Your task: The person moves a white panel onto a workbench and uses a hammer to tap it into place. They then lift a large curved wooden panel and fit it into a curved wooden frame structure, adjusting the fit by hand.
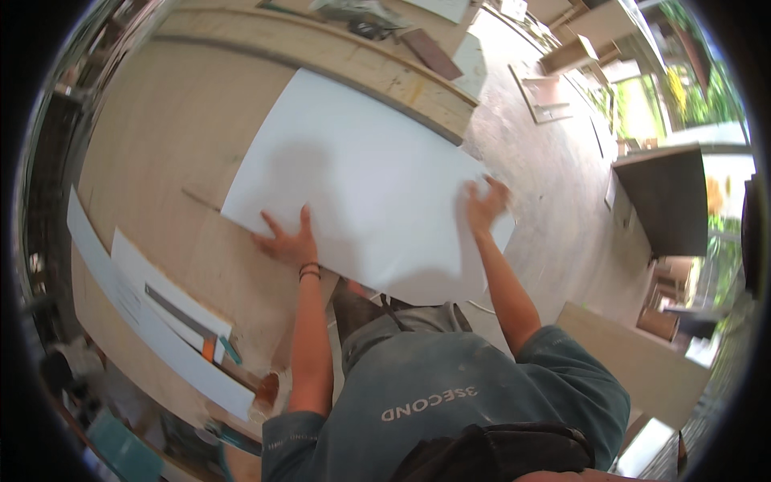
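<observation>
A large white board (pixel 385 177) lies flat on the wooden worktable (pixel 152 128), its near right part jutting past the table toward my body. My left hand (pixel 289 241) rests at its near left edge, fingers spread, with dark bands round the wrist. At the right end of the board is my right hand (pixel 487 205), blurred by motion, its fingers partly bent near the edge. Whether those fingers touch or grip the board I cannot tell.
A long wooden beam (pixel 337 56) runs along the board's far side. White strips (pixel 152 329), a try square (pixel 181 309) and a brown cup-like thing (pixel 267 392) lie at the table's near left. Wooden panels (pixel 630 361) and a dark cabinet (pixel 662 201) stand to the right.
</observation>
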### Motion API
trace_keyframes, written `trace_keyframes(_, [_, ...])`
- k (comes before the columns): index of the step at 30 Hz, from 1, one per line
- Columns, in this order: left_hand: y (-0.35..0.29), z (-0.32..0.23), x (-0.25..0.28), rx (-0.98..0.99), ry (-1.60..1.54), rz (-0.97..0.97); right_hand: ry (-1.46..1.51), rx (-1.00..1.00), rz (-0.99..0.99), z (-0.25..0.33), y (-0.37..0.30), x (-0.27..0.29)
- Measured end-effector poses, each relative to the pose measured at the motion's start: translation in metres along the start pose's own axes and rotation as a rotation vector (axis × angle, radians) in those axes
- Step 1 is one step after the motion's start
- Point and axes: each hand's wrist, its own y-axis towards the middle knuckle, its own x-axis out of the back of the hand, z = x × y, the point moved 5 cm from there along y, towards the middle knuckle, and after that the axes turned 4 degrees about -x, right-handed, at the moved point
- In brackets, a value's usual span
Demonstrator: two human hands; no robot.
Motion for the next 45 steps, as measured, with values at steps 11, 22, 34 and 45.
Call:
trace_keyframes(11, [0.006, -0.001, -0.006, -0.033, 0.006, 0.043, 0.156, 0.099, 0.126, 0.263, 0.066, -0.18])
trace_keyframes(22, [0.007, -0.007, 0.0, 0.035, -0.001, 0.139, 0.175, 0.277, 0.03, 0.313, 0.049, -0.214])
trace_keyframes(34, [0.009, -0.002, 0.0, 0.051, -0.046, 0.164, 0.158, 0.223, 0.076, 0.331, 0.052, -0.226])
trace_keyframes(45, [0.01, -0.003, 0.0, 0.043, -0.03, 0.16, 0.159, 0.222, 0.089, 0.332, 0.053, -0.227])
